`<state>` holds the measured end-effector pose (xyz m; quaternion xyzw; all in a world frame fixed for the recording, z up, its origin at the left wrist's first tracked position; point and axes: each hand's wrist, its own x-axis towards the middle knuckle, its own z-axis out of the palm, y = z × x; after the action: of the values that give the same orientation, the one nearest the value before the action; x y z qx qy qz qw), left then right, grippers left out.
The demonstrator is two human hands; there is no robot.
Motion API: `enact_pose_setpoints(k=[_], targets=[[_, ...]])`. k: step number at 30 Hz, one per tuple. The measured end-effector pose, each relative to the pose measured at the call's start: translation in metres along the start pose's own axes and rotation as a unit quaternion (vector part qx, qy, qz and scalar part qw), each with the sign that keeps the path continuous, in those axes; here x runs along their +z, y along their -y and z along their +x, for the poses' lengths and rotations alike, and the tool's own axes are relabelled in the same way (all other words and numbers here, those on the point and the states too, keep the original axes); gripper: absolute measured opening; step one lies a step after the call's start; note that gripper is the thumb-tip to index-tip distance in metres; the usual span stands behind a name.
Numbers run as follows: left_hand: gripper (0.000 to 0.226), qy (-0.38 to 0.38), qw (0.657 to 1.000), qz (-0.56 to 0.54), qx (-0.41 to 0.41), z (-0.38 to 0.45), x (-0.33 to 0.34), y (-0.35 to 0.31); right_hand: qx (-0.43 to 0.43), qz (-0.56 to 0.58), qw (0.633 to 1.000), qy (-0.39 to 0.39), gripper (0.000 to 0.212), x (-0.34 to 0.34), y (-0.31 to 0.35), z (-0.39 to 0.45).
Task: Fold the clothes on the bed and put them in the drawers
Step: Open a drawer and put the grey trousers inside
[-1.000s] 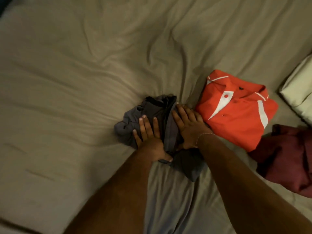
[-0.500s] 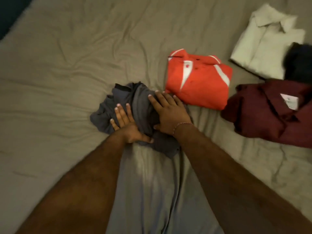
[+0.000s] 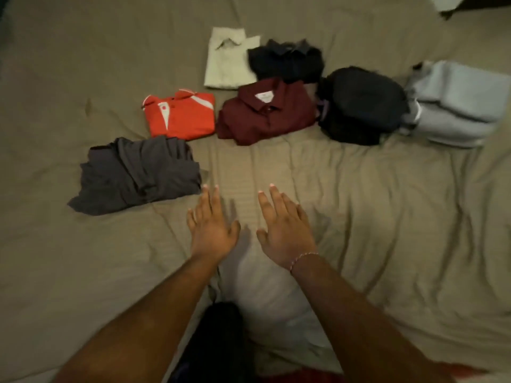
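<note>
Though label (image 3: 264, 96) present, writing on maroon shirt (image 3: 265, 113) unreadable.

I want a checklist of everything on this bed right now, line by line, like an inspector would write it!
Surface: wrinkled tan bed sheet, bare in front of both hands.
Job's things: all folded: dark grey shirt; orange polo behind it; maroon shirt; white shirt; navy garment; black garment; light blue stack. Drawers: nothing seen.
Clutter: a dark item at the near edge, too dim to identify.
Grips: left hand and right hand open, fingers straight, holding nothing; bracelet on the right wrist.
Cables: nothing seen.
Surroundings: pale and dark shapes at the far right corner, unclear.
</note>
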<state>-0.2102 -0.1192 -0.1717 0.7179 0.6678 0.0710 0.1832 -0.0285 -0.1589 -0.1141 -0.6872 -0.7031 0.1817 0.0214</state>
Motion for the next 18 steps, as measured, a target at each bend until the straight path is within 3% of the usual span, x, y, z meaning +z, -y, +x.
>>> enact_pose_setpoints(k=[3, 6, 12, 18], targets=[[0.095, -0.008, 0.997, 0.000, 0.078, -0.067, -0.006, -0.060, 0.022, 0.003, 0.999, -0.035, 0.083, -0.027, -0.041, -0.086], [0.094, -0.006, 0.995, -0.007, 0.103, -0.128, -0.019, -0.106, 0.050, 0.000, 0.997, -0.060, 0.082, -0.057, -0.074, -0.156], [0.089, 0.043, 0.991, -0.034, 0.121, -0.219, -0.065, -0.190, 0.090, 0.023, 0.994, -0.055, 0.080, -0.122, -0.095, -0.259], [0.085, 0.103, 0.973, -0.008, 0.206, -0.284, -0.085, -0.251, 0.147, 0.013, 0.987, -0.070, 0.080, -0.155, -0.112, -0.347]])
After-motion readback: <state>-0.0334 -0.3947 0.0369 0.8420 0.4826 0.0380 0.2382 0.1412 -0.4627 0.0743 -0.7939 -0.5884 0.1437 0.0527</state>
